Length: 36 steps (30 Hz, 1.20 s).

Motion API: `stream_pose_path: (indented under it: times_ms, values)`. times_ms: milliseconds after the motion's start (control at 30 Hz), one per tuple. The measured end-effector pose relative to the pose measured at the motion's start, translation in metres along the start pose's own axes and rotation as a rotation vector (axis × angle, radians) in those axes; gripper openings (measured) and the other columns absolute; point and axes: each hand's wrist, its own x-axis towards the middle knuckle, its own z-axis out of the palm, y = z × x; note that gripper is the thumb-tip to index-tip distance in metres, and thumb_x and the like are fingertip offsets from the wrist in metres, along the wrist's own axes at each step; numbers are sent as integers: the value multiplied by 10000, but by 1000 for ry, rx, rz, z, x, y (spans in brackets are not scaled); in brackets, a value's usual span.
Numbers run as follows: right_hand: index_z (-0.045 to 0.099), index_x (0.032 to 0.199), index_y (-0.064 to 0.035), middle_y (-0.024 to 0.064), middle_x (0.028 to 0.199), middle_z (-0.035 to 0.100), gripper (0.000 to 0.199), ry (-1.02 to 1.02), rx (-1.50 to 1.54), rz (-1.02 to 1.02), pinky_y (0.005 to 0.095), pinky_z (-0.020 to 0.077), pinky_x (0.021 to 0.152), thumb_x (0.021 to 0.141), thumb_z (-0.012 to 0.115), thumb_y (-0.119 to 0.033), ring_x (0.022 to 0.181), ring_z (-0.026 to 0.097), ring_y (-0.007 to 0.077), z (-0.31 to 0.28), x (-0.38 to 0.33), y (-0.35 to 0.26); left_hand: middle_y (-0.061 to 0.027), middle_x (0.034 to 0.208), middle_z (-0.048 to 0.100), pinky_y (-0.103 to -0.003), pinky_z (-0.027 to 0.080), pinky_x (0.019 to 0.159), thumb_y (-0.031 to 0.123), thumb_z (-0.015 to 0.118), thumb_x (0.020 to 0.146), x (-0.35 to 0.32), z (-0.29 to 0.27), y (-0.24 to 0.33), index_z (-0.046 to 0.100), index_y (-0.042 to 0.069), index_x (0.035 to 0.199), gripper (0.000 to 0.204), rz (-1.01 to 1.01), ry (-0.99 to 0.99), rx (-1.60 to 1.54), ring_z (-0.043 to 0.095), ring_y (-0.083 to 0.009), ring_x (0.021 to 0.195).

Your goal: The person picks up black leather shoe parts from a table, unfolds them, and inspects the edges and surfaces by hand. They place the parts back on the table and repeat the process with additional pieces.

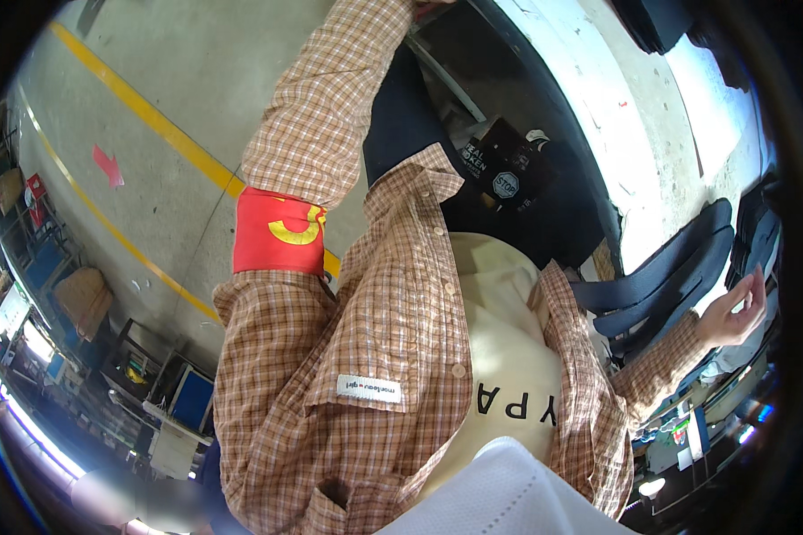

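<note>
The camera looks down along the person's own body, which fills the middle of the picture: a brown and cream checked shirt (366,357) hangs unbuttoned over a cream T-shirt with dark letters (500,357), and a white mesh fabric (509,499) shows at the lower edge.

The left arm goes up toward the top edge in the checked sleeve, with a red armband with a yellow sign (279,232) around the upper arm. Only a small part of the left hand (428,5) shows at the top border, so I cannot tell if its fingers are spread or closed, or what they touch.

The right hand (732,316) is stretched out to the right side. Its fingers (757,290) are loosely curled and a little apart, and I see nothing held in them. This hand is just beside a stack of dark blue curved plastic pieces (660,276), near their right ends, but contact is not clear.

Behind the body there is a grey concrete floor (205,80) with yellow painted lines (152,116) and a small red arrow mark (108,165). At the left rim stand shelves with boxes and small goods (53,285), small and blurred.
</note>
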Motion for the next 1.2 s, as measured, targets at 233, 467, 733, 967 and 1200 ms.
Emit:
stream_pose_path:
  times_ms: [233,467,733,967,1200]
  values:
    - [604,1201,-204,89,1357,454,621,-898,252,-547,440,367,1025,615,758,-64,1277,386,326,22,52,-175,-38,1013,624,-356,405,831,376,352,946,28,26,14,588,160,993,324,-27,87,-105,559,-178,922]
    - [655,1120,-290,250,1462,267,685,-785,337,-775,546,200,1096,517,615,33,1356,180,489,37,118,-188,-183,1124,540,-415,426,904,51,591,808,-4,5,40,544,20,1111,308,-869,275,45,499,-352,1080]
    - [593,1044,-243,229,1465,130,530,-957,272,-692,634,167,1005,634,629,91,1284,130,486,-18,124,-150,-259,1143,590,-399,446,946,294,571,787,-217,29,157,585,12,1153,463,-2518,-1210,-194,562,-363,1106]
    - [608,981,-144,189,1218,417,495,-1081,419,-467,388,515,688,625,626,199,783,597,314,-41,103,-108,-201,1234,553,-382,463,910,326,546,852,-291,85,358,516,-73,1226,548,-2663,-1703,-587,544,-310,1131]
    - [581,987,-138,189,1149,429,481,-1179,357,-540,390,497,697,645,650,192,800,562,316,-29,121,-127,-102,1352,469,-383,381,1008,312,578,856,-262,102,416,522,154,1285,460,-3094,-1621,-702,433,-252,1256]
